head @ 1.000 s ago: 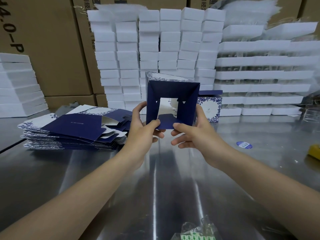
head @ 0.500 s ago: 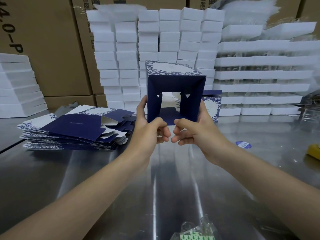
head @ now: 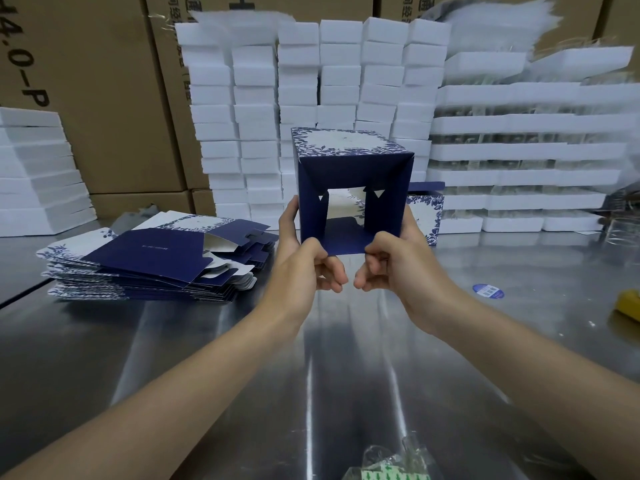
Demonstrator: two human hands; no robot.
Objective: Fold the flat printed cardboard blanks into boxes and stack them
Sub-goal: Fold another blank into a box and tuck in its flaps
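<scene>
Above the steel table (head: 173, 341), left hand (head: 304, 261) and right hand (head: 401, 265) are gripping the half-folded box (head: 353, 188), fingers curling round its near flap, thumbs pressing its sides.

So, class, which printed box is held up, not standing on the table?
The open-ended box gripped by left hand and right hand; the other box stands on the table behind it.

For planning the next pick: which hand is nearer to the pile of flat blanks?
Left. The left hand holds the box just right of the pile of flat blanks; the right hand holds the box's other side, farther from it.
</scene>
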